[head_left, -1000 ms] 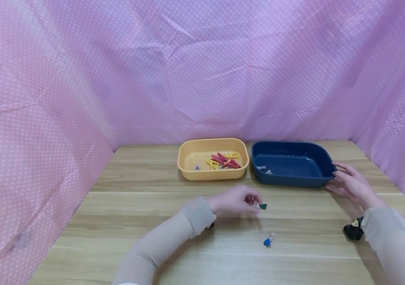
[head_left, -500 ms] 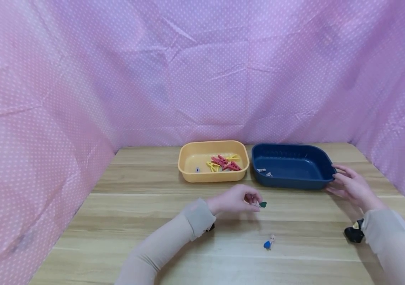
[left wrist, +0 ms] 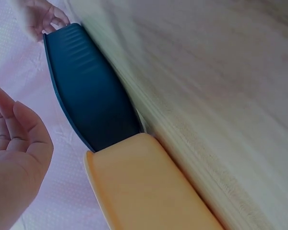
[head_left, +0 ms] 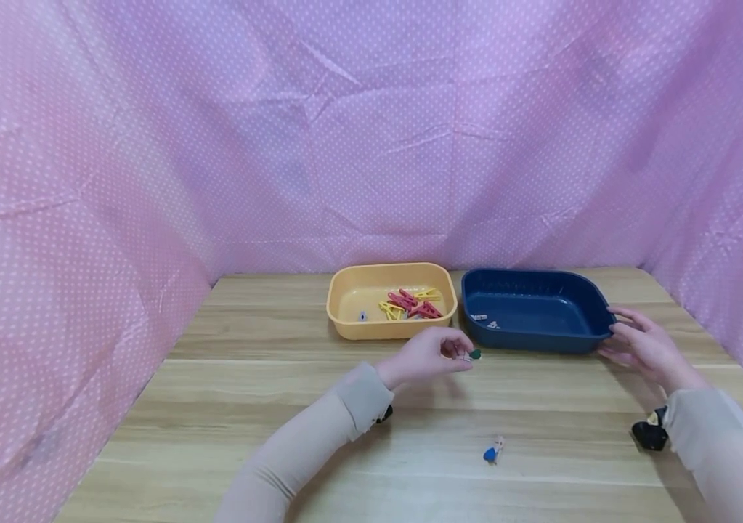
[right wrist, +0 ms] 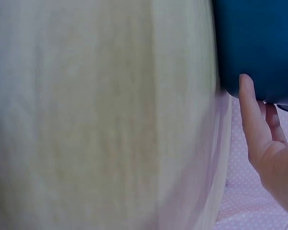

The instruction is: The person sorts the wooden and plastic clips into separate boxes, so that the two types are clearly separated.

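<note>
In the head view my left hand (head_left: pixel 428 356) pinches a small pale clothespin with a green heart (head_left: pixel 475 354), above the table just in front of the two bins. Its clothespin is out of sight in the left wrist view, where the fingers (left wrist: pixel 31 122) curl at the left edge. My right hand (head_left: pixel 648 349) holds the right end of the dark blue bin (head_left: pixel 534 341), fingertips at the rim and thumb against the outer wall (right wrist: pixel 259 57). Two small pale clips (head_left: pixel 478 317) lie inside that bin. A clothespin with a blue heart (head_left: pixel 490 455) lies on the table nearer to me.
Left of the blue bin, almost touching it, stands a yellow bin (head_left: pixel 371 332) with several red and yellow clothespins (head_left: pixel 402 298) and a small bluish clip (head_left: pixel 362 316). A pink dotted cloth (head_left: pixel 371 145) hangs behind the wooden table (head_left: pixel 247 392).
My left hand has lifted the green-heart clothespin slightly away from me, toward the bins. The right hand stays at the blue bin. The head view has tilted up a little.
</note>
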